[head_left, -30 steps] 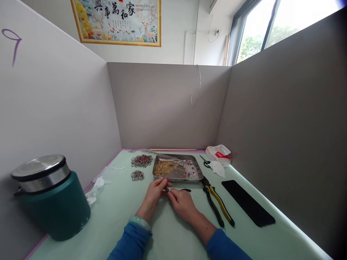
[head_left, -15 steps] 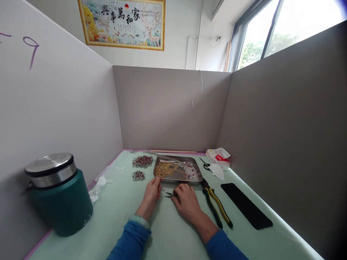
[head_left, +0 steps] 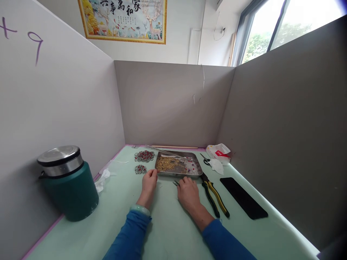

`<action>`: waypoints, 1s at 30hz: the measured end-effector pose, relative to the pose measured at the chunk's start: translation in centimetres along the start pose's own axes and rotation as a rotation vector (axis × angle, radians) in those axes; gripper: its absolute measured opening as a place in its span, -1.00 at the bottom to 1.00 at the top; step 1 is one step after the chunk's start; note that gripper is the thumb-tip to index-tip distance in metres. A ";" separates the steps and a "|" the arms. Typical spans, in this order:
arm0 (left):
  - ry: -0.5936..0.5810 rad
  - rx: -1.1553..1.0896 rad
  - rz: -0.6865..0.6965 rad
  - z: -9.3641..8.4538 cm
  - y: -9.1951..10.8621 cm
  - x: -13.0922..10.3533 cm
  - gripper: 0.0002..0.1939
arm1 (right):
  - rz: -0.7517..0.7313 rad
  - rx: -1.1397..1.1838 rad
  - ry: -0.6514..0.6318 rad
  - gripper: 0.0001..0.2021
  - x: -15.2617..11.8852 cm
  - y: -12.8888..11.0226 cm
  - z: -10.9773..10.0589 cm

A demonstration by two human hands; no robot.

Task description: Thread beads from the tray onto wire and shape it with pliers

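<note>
A metal tray [head_left: 179, 174] holds gold-coloured bits on its left and clear, red and purple beads on its right. At its front left corner, my left hand [head_left: 149, 182] is closed in a pinch; whatever is between the fingertips is too small to make out. My right hand [head_left: 188, 192], in front of the tray, is wrapped round small pliers [head_left: 176, 183], whose metal tips point left and whose handles are hidden under the fingers. Left of the tray lie a larger pile [head_left: 144, 156] and a smaller pile [head_left: 140, 169] of red-and-silver beaded pieces.
Large yellow-and-black pliers [head_left: 216, 196] and a black flat object [head_left: 244, 198] lie at the right. Scissors [head_left: 206, 160], tissue [head_left: 217, 166] and a white packet [head_left: 218, 153] are behind them. A green jar [head_left: 69, 191] stands left, near crumpled tissue [head_left: 102, 180]. Grey partitions surround the table.
The camera view has shifted slightly. My right hand has moved a little right, away from my left hand, with the small pliers; their tips now show less.
</note>
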State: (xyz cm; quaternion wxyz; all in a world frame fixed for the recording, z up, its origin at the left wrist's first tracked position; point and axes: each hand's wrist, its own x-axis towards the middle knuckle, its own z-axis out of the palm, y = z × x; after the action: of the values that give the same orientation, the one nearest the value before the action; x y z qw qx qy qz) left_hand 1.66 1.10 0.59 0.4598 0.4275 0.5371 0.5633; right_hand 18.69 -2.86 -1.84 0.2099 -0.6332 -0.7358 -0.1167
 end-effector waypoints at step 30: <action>-0.579 -0.177 -0.077 2.4 -0.1 -2.8 -0.63 | -0.008 0.732 0.175 -0.79 1.2 0.1 -0.8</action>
State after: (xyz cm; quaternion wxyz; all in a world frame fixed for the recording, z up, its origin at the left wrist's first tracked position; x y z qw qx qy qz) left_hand 4.62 -1.12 0.69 0.6501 0.5079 0.3486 0.4448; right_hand 18.76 -2.16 -0.59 0.4841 -0.5009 -0.7106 0.0993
